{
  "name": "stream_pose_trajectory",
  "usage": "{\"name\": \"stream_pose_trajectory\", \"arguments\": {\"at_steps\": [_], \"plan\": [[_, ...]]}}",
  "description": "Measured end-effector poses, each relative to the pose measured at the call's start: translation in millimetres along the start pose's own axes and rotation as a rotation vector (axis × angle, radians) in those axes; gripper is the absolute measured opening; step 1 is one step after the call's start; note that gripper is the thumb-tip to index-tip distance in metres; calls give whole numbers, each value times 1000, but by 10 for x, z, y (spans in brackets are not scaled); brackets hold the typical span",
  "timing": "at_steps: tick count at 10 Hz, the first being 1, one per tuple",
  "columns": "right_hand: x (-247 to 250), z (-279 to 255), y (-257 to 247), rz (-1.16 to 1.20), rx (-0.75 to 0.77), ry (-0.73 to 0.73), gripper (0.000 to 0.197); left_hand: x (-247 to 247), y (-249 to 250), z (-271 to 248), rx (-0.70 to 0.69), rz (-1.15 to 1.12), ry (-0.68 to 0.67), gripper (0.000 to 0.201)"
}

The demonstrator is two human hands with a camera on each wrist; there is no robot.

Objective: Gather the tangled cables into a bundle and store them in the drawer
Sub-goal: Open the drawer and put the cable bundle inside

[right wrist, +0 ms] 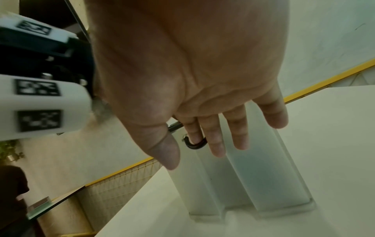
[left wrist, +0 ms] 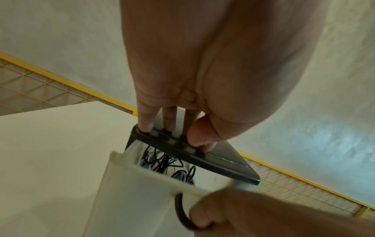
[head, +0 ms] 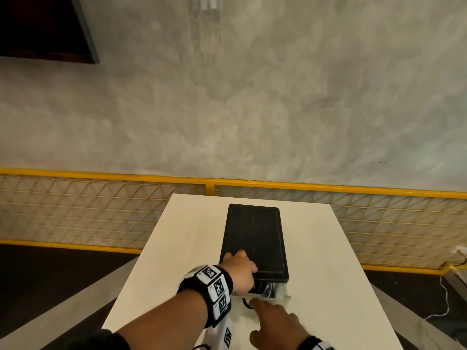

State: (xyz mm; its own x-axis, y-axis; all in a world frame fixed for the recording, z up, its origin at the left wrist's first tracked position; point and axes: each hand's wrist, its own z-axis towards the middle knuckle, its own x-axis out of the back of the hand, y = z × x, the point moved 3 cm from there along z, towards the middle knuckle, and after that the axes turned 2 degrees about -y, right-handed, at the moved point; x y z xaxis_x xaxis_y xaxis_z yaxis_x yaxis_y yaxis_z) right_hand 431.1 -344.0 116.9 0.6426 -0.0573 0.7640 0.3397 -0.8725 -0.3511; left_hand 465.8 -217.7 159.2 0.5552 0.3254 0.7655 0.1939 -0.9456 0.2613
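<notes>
A box with a black top (head: 254,236) stands on the white table (head: 177,248). Its translucent drawer (head: 281,291) is pulled out a little at the near end. Tangled black and blue cables (left wrist: 162,162) lie inside the drawer, also glimpsed as cables (head: 265,290) in the head view. My left hand (head: 240,271) presses on the near edge of the black top with straight fingers (left wrist: 145,123). My right hand (head: 273,319) has its index finger hooked through the drawer's black ring handle (right wrist: 195,145), its other fingers straight. The ring handle (left wrist: 179,211) hangs on the drawer front (left wrist: 131,192).
A yellow mesh fence (head: 101,210) runs behind the table, with a grey floor beyond it. A white cord (head: 447,299) trails on the floor at the right. The table edges are close on both sides of the box.
</notes>
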Motion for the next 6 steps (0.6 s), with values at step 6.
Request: {"name": "stream_pose_trajectory", "arguments": {"at_steps": [6], "plan": [[109,108,210,177,44,15,68,-69,-132,-31,-126,-248,184,61]]}}
